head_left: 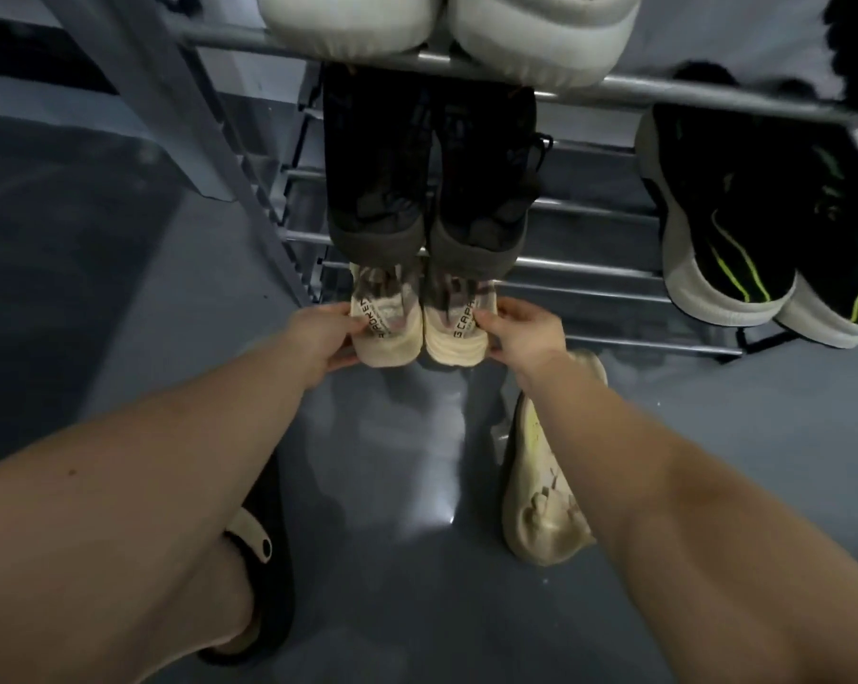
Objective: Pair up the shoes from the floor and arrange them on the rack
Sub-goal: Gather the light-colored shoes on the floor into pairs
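Each hand's grip pinches one cream shoe: left hand (318, 333), right hand (518, 333). The pair (419, 333) sits at the rack's (590, 269) lowest front edge; heels overhanging, they could tip onto the floor (407, 486).

Left cream sneaker (385, 333), heel pull strap: black vertical lettering, partly covered, legible part approx "ROKEN". Right cream sneaker (454, 333), heel pull strap: black vertical lettering, legible part approx "SCAPA", end hidden. Smaller line beside each word too small to read. No other readable text on other shoes or rack.
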Motion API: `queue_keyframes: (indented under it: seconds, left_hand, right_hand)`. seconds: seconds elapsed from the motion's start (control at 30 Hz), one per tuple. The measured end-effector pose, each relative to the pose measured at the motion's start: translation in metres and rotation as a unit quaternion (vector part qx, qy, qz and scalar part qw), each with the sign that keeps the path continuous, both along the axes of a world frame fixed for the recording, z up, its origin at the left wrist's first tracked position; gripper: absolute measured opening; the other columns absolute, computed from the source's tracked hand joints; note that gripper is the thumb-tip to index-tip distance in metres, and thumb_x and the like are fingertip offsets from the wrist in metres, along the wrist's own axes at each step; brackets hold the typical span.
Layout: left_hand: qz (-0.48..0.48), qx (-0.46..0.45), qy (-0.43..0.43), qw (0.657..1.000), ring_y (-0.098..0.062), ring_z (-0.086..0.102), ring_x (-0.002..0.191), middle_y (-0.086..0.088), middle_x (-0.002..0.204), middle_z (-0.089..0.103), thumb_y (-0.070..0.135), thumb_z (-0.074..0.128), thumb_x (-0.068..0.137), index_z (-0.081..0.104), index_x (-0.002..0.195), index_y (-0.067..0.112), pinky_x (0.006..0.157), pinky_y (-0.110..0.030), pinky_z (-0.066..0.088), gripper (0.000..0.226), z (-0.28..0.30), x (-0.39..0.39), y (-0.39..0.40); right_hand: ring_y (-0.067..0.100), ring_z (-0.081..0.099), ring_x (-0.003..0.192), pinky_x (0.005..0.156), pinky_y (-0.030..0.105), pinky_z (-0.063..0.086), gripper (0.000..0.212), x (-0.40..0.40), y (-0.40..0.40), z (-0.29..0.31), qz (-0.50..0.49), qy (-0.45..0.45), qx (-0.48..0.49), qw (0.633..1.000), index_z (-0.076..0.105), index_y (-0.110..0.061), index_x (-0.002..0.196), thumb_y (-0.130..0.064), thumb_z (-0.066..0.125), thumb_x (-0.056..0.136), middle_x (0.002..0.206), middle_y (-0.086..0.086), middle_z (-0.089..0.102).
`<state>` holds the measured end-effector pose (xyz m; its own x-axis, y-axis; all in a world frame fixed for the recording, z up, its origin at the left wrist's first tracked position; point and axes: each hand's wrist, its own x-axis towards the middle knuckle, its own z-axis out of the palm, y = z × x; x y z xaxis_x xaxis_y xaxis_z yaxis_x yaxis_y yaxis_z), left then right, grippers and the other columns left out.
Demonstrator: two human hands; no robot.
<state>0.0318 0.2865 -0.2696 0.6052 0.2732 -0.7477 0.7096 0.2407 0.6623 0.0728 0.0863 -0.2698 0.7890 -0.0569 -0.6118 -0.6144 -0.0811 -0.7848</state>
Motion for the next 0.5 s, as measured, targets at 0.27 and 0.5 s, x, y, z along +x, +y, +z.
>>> queue_keyframes:
  seconds: [0.27, 0.5]
  left_hand:
    - [-0.110, 0.130, -0.074, 0.983, -0.019, 0.056, 0.116, -0.005, 0.128, 0.060, 0.023, 0.058, 0.092, 0.049, 0.135, 0.016, 0.094, -0.028, 0.044, 0.044, -0.021, 0.010, 0.017]
    - [-0.232, 0.411, -0.100, 0.876, -0.029, 0.045, 0.127, -0.007, 0.137, 0.050, 0.067, 0.072, 0.055, 0.038, 0.141, 0.017, 0.107, -0.041, 0.037, 0.105, -0.041, -0.006, 0.003]
  right_hand:
    - [0.015, 0.061, 0.096, 0.083, 0.020, 0.050, 0.048, 0.010, 0.016, -0.009, 0.111, -0.002, -0.062, 0.992, 0.056, -0.010, 0.118, -0.021, 0.078, 0.077, 0.109, -0.001, 0.064]
    - [0.025, 0.061, 0.110, 0.098, 0.041, 0.049, 0.118, 0.013, 0.014, -0.064, 0.213, -0.080, -0.184, 0.956, 0.048, -0.018, 0.134, -0.061, 0.075, 0.027, 0.127, 0.008, 0.057]
